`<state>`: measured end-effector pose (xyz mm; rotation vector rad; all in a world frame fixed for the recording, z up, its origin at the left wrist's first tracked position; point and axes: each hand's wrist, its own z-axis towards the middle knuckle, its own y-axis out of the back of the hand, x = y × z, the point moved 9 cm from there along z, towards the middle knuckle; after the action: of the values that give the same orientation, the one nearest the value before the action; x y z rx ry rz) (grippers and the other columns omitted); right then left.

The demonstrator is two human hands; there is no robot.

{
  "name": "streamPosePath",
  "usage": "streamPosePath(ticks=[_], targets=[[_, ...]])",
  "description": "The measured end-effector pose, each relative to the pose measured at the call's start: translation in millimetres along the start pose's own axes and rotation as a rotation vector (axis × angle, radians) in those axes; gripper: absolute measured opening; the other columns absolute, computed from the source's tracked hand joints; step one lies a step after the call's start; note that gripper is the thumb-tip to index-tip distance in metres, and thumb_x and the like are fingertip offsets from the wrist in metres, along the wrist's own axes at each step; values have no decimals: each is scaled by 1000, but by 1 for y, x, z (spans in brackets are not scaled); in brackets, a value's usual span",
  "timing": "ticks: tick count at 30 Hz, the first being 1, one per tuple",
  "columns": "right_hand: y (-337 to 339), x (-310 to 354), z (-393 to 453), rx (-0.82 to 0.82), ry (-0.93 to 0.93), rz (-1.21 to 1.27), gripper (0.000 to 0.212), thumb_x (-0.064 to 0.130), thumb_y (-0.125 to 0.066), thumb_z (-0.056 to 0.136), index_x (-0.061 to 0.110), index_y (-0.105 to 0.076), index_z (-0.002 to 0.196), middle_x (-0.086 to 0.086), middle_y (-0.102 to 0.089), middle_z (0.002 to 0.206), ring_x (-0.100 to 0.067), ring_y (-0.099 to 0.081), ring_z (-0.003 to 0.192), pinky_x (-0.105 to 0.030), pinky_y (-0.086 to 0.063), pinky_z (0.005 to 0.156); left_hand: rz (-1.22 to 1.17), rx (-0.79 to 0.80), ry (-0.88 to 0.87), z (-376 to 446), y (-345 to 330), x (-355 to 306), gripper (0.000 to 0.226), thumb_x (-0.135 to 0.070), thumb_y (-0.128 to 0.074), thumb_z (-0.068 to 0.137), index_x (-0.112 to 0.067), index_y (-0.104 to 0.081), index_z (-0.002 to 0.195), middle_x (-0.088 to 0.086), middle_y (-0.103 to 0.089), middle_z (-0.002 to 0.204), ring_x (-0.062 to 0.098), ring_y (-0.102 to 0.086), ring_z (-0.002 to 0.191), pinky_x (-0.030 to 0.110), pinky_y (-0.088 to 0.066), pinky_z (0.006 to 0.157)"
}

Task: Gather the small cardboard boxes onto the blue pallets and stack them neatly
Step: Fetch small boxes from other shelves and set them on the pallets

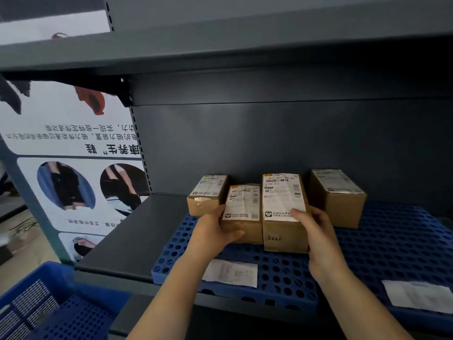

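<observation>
- Left hand (215,231) is gripping the short box (242,214) on its left side, thumb wrapping the near face, fingers curled along the left wall.
- Right hand (316,231) is gripping the tall box (284,212) at its right near corner, thumb lying on the shipping label, fingers curled behind the right wall.
- Both boxes are sitting side by side, touching, on the blue pallet (282,273) on the grey shelf (117,241); I judge the step in hand is squaring them into a row.
- Two more boxes are sitting farther back: the far-left box (207,195) just behind the short one, half off the pallet's left far corner, and the far-right box (338,200) on a second pallet (404,236) beside the tall one.
- To do it well: be pressing inward from both sides evenly, keeping near faces flush, bases flat on the pallet grid.
- Be pushing low on the tall box; pressure on the label edge is risking a tip.
- Far-left box is needing a pull fully onto the pallet next, my guess.
- Loose paper slips (230,273) are lying on the near pallet area; be keeping boxes off them.
- Blue crate (49,303) is sitting near-left, below the shelf.
</observation>
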<state>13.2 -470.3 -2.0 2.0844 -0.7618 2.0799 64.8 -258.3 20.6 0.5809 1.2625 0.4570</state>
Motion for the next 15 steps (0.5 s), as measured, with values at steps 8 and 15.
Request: streamPosePath(ticks=[8,15], targets=[[-5,-7,10,-111,3,59,45,29,-72,77,24,-53,118,-2,-64,113,-18,-61,101,-38,-50,87,399,-61,-210,21,-4,-5,56,-37,-67,82,-19,-49,133,-3,-47,136,16,-46,122,27,-45,95],[-4,2,9,-157,20,79,49,31,-71,78,25,-50,122,1,-63,116,-16,-58,105,-43,-44,99,661,-37,-453,33,-23,-34,42,-26,-55,90,-20,-49,131,-3,-48,133,20,-39,123,31,-35,97]])
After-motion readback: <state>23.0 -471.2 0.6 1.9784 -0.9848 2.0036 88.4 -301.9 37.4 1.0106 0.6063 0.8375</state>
